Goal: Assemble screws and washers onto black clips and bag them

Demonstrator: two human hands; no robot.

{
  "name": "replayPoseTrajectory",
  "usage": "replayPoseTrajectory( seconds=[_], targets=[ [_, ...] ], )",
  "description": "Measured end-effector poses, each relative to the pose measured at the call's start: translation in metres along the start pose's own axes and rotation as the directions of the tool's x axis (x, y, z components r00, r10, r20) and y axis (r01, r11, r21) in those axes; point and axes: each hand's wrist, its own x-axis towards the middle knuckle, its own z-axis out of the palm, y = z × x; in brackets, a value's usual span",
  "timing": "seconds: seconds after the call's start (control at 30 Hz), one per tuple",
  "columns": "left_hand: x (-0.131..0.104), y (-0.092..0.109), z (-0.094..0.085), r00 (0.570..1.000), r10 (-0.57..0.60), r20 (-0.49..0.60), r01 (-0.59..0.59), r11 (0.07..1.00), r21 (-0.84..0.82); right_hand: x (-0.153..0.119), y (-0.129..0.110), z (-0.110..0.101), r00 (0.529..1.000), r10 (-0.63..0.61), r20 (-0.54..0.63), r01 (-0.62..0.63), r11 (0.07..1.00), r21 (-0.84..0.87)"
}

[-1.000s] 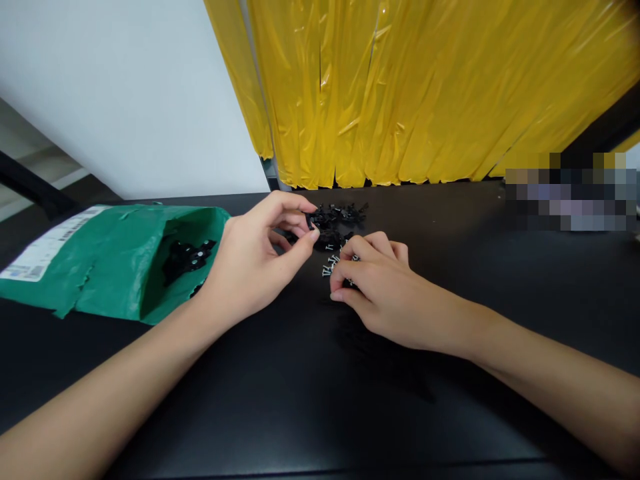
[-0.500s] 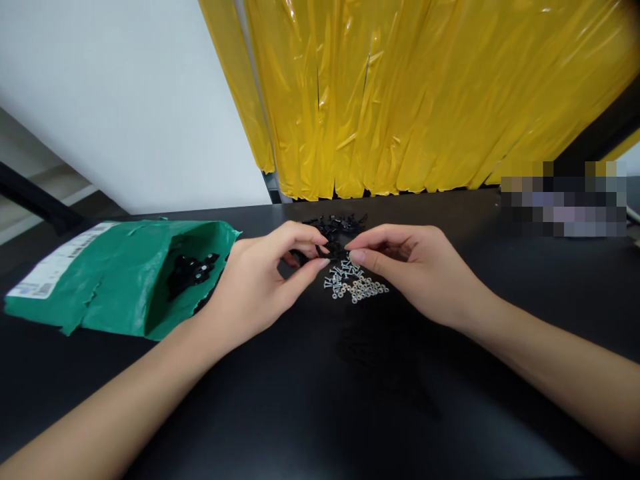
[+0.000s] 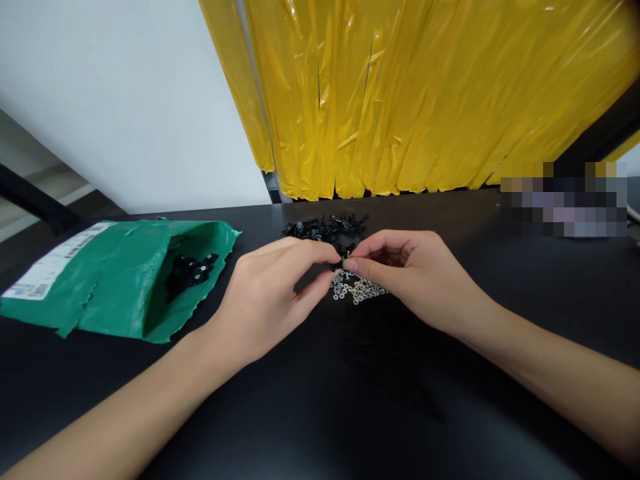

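Between the thumb and index finger of my left hand (image 3: 273,287) is a small black part (image 3: 337,265), mostly covered by the fingertips. My right hand (image 3: 420,273) pinches a small silver screw (image 3: 346,255), its tip close against the black part; whether it has entered a hole cannot be made out. Below the fingertips lie loose silver screws (image 3: 341,288), partly hidden by my hands. Beside them spread several small ring-shaped nuts or washers (image 3: 367,291). A heap of small black parts (image 3: 325,228) sits just behind my hands.
To the left, a torn green plastic mailer bag (image 3: 115,280) lies with its mouth towards me and black pieces (image 3: 193,270) inside. All this rests on a black table (image 3: 320,400). Yellow plastic strips (image 3: 370,100) hang behind it, next to a white panel (image 3: 140,93). A blurred-out object (image 3: 565,207) stands far right.
My left hand has shifted right and slightly down, bringing its fingertips against those of my right hand. More of the black heap now shows, and the screws are more covered.
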Motion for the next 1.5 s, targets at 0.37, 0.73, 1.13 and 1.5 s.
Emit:
replayPoseTrajectory(
  seconds=[0.37, 0.73, 1.13, 1.5],
  targets=[
    [-0.002, 0.0, 0.003, 0.999, -0.017, -0.038, 0.014, 0.996, -0.085, 0.001, 0.006, -0.001, 0.998, 0.069, -0.006, -0.069, 0.997, 0.039],
    [0.0, 0.006, 0.005, 0.97, -0.241, 0.025, 0.232, 0.894, -0.383, -0.002, -0.001, -0.005, 0.99, 0.051, 0.132, -0.04, 0.996, -0.079],
    [-0.004, 0.003, 0.006, 0.966, -0.254, -0.055, 0.206, 0.875, -0.438, -0.004, 0.0, -0.007, 0.989, -0.001, 0.147, 0.002, 1.0, -0.011],
    [-0.001, 0.005, 0.0, 0.937, -0.326, 0.127, 0.309, 0.603, -0.736, -0.006, -0.005, -0.007, 1.0, 0.0, 0.002, 0.0, 0.998, -0.068]
  ],
)
